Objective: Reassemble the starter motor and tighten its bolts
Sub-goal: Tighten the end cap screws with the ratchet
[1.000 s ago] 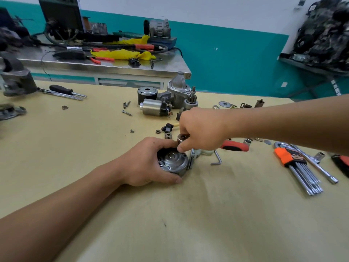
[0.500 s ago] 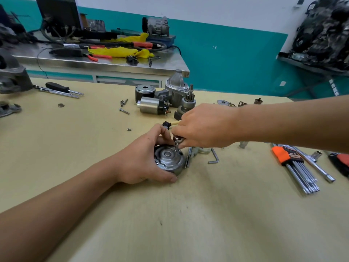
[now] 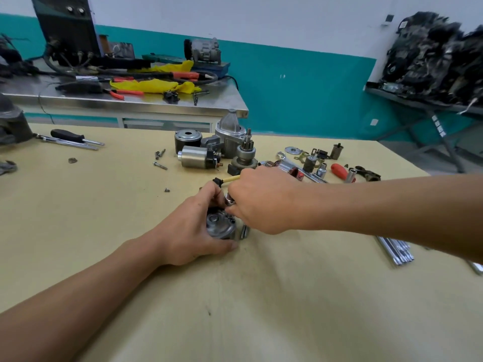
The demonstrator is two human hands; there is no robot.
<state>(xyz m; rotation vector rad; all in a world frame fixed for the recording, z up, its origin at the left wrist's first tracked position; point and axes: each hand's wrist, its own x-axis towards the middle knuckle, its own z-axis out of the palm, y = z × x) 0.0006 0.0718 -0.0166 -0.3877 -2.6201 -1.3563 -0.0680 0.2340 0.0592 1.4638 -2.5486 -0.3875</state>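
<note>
A round grey starter end cap [image 3: 219,226] lies on the yellow table [image 3: 261,296] at the centre. My left hand [image 3: 194,228] wraps around its left side and holds it down. My right hand [image 3: 257,202] comes in from the right and pinches a small chrome socket [image 3: 230,200] standing over the cap's upper right edge. What sits under the socket is hidden by my fingers. Behind lie the solenoid [image 3: 197,157], the nose housing [image 3: 230,138], the pinion drive [image 3: 245,152] and a dark cylinder [image 3: 187,139].
Loose screws [image 3: 160,165] lie left of the solenoid. Small parts, sockets and a red-handled tool [image 3: 339,171] are scattered at the right rear; hex keys [image 3: 397,253] show under my right forearm. A black screwdriver [image 3: 70,137] lies far left. A steel bench [image 3: 130,100] stands behind.
My right hand has shifted slightly left and lower, pressing the socket closer against the cap. The left hand's fingers have curled tighter over the cap. The view has tilted up.
</note>
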